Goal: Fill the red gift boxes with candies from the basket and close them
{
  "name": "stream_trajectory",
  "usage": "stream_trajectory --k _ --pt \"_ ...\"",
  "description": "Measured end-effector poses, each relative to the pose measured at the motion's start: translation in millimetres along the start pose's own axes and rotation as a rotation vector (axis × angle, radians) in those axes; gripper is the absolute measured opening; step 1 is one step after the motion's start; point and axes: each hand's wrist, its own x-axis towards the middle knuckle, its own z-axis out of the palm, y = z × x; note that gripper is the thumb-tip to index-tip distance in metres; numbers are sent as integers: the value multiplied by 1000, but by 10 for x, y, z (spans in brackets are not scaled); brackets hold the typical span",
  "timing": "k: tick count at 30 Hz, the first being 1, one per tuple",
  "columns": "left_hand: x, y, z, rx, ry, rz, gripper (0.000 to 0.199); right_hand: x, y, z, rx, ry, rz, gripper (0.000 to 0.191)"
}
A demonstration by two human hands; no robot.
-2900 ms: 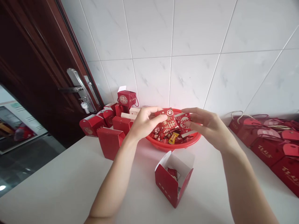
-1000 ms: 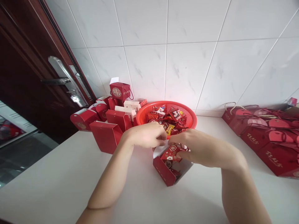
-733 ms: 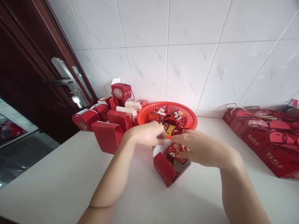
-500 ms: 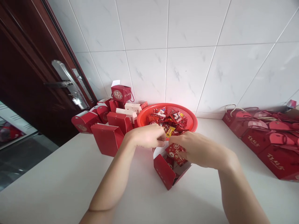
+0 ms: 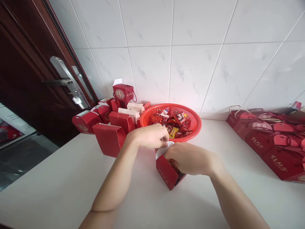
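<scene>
A small red cardboard gift box (image 5: pixel 166 173), its top open and a white inner flap (image 5: pixel 164 150) standing at the far side, rests on the white table. My left hand (image 5: pixel 153 136) is closed at the far left rim, thumb and fingers pinching the box by its flap. My right hand (image 5: pixel 188 158) reaches down into the opening with curled fingers, its fingertips hidden inside. Under it part of a red patterned candy packet (image 5: pixel 173 165) shows. Just behind both hands is a red plastic basket (image 5: pixel 196 119) of wrapped candies (image 5: pixel 182 118).
Several red boxes (image 5: pixel 108 140) and cream-topped boxes (image 5: pixel 130 112) stand at the left, with a handled box (image 5: pixel 123 93) on top. Rows of red handled boxes (image 5: pixel 269 146) fill the right. A tiled wall (image 5: pixel 147 63) closes the back; a dark door (image 5: pixel 23 63) is at left.
My right hand has moved left and deeper into the box, taking the red candy packet down with it. My left hand stays at the rim.
</scene>
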Motion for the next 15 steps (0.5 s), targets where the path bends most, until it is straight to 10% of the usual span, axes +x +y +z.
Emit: stream_trajectory --k 6,15 --pt "4 4 -2 63 -32 8 40 162 -14 88 -30 -37 168 27" --pt "31 -7 8 79 -18 20 35 255 -30 102 -189 -85 58 24"
